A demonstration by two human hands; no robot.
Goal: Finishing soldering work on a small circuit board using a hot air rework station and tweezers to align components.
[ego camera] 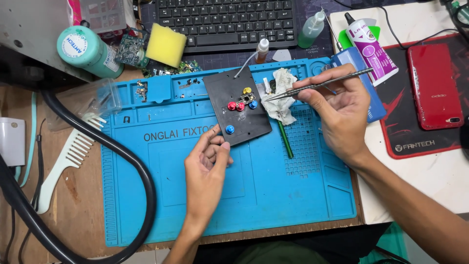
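Note:
A black holder plate point(233, 90) lies on the blue work mat point(185, 195). Red, yellow and blue round clamps on it pin a small circuit part point(246, 98). My right hand point(339, 110) grips metal tweezers point(320, 84), tips pointing left at a crumpled white tissue point(282, 95) beside the plate. My left hand point(207, 171) rests on the mat just below the plate's near edge, fingers curled together, thumb near a blue clamp point(229, 129). It holds nothing that I can see.
A green stick point(286, 142) lies on the mat. A keyboard point(227, 22), yellow sponge point(166, 45), teal can point(88, 51) and small bottles stand behind. A red phone point(435, 85) and glue tube point(370, 46) lie right. A black hose point(141, 176) and white comb point(66, 161) lie left.

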